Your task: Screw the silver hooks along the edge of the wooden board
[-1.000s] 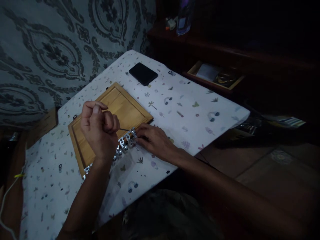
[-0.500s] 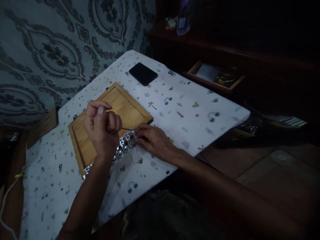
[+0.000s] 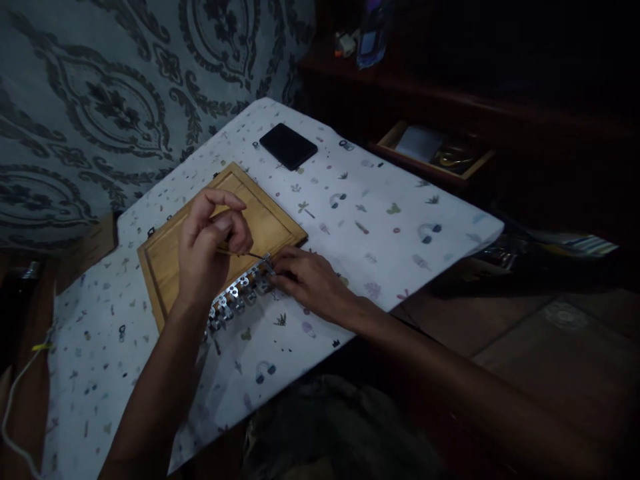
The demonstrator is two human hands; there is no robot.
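My left hand (image 3: 213, 240) is closed around a thin screwdriver (image 3: 256, 256), its yellowish part inside the fingers. The dark shaft reaches right to a small shiny metal piece (image 3: 267, 263) at the end of a row. My right hand (image 3: 313, 277) pinches that metal piece from the right; its fingertips hide part of it. More metal clip-like pieces (image 3: 235, 293) line the near edge of a framed wooden board (image 3: 260, 207), which lies flat under my left hand. My left forearm covers the row's lower end.
A black phone (image 3: 289, 146) lies beyond the board on the patterned tablecloth (image 3: 370, 220). Past the table's far edge an open drawer (image 3: 425, 147) holds several items. A bottle (image 3: 371, 40) stands on a dark cabinet. A white cable (image 3: 17, 393) hangs at the left.
My left hand has turned and shifted slightly right, its index finger lifting and more of the screwdriver showing. My right hand stays on the metal piece. The view has shifted slightly.
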